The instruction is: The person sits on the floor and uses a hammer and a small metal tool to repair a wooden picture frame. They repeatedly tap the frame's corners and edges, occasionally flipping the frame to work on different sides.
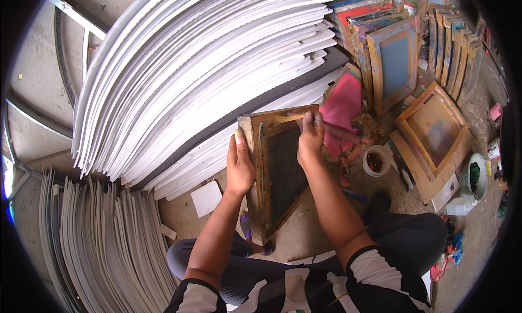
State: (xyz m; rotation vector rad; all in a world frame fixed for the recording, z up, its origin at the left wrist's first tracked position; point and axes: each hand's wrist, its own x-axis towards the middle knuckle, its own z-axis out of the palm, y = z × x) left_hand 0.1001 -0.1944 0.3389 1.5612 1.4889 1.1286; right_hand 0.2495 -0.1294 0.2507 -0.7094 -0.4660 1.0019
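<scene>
Between my two hands a wooden screen-printing frame (284, 169) stands tilted above my lap. Its mesh is dark grey, and the wood is brown and paint-stained. My left hand (240, 170) grips the thick left side, thumb up along the edge; the other fingers are partly hidden. Around the upper right corner my right hand (311, 143) is closed, with its fingers at the top edge. Right behind that corner lies a bright pink sheet (343, 106), partly covered by the hand and frame.
Large stacks of white corrugated sheets (217, 57) fill the upper left, grey sheets (103, 242) the lower left. Several frames (392, 63) lean at the back right. Another frame (435, 128) lies on a board. A small white bucket (378, 161) and a green-filled container (474, 174) stand right.
</scene>
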